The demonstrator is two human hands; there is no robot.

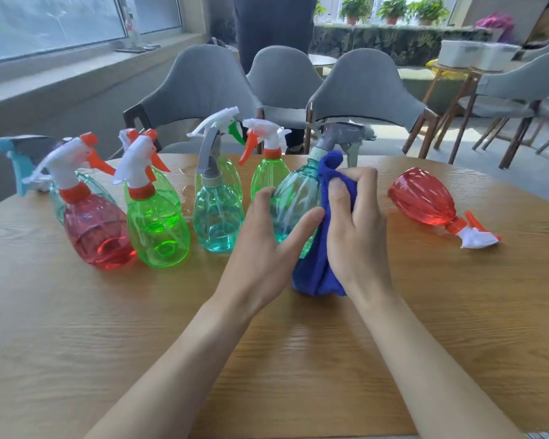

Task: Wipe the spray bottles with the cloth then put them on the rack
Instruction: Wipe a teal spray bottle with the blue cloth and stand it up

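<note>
The left hand [267, 236] grasps a teal bottle [295, 198] near the middle of the table [108, 343], thumb in front and fingers round its left side. The right hand [355, 229] clutches the blue cloth [314, 274] and presses it to the bottle's right side. A row of bottles [159, 229] stands just to the left, and a red bottle [425, 201] lies on its side to the right

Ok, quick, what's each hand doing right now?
Left hand: holding the teal bottle, thumb across its front.
Right hand: gripping the blue cloth, pressed against that bottle.
</note>
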